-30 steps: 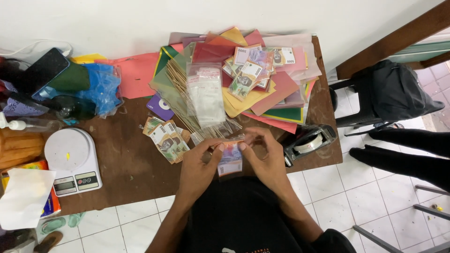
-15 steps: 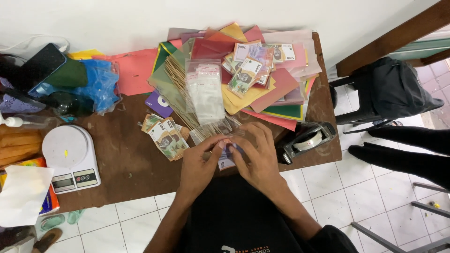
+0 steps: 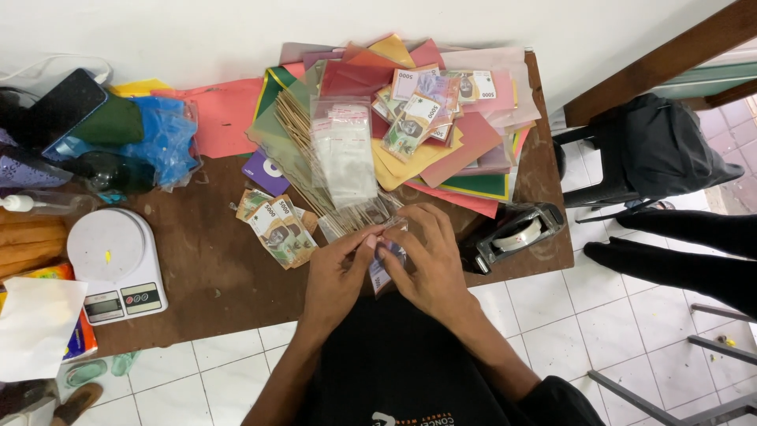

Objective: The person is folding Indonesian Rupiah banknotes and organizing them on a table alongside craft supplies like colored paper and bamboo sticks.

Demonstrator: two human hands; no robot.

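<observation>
**Both hands close on a small clear bag with a banknote at the bench edge**

The left hand (image 3: 335,272) and the right hand (image 3: 430,264) meet at the near edge of the brown bench (image 3: 213,276), fingertips pinched together on a small clear bag (image 3: 384,264) that holds a folded banknote; the note's lower end hangs just past the bench edge, over the person's lap. The step in hand looks like working the note into the bag or shutting its mouth; which of the two is hidden by the fingers. The next move seems to call for a fine pinch along the bag's top edge, with both hands kept close so the thin plastic does not slip.

Just beside the left hand lies a loose stack of banknotes (image 3: 276,225); a pile of empty clear bags (image 3: 343,150) rests on the coloured paper sheets (image 3: 465,150) behind, and a tape dispenser (image 3: 512,235) sits near the right hand. A white kitchen scale (image 3: 110,260) stands well apart to the left.

Compared with a second ago, the hands are drawn tighter together and cover more of the bag, which then showed plainly between them; the things around have stayed put.
</observation>
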